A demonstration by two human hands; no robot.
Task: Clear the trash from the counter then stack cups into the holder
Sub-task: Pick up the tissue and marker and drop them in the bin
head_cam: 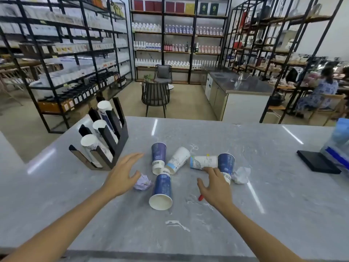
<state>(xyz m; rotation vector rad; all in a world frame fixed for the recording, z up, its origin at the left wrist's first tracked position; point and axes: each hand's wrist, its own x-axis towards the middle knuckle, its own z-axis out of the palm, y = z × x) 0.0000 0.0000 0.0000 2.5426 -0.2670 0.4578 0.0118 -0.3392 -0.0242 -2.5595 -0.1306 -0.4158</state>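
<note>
My left hand (123,173) spread wide over purple crumpled paper (142,182), holding nothing; right hand (215,187) open above counter (264,195) middle, fingertips touching fallen cups (204,162).

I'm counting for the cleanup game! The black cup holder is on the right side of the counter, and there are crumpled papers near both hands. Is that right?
Not quite. The head view shows the black cup holder on the left side of the counter, not the right. The rest holds: a purple crumpled paper lies by the left hand, and a white crumpled paper lies near the right hand.
</note>
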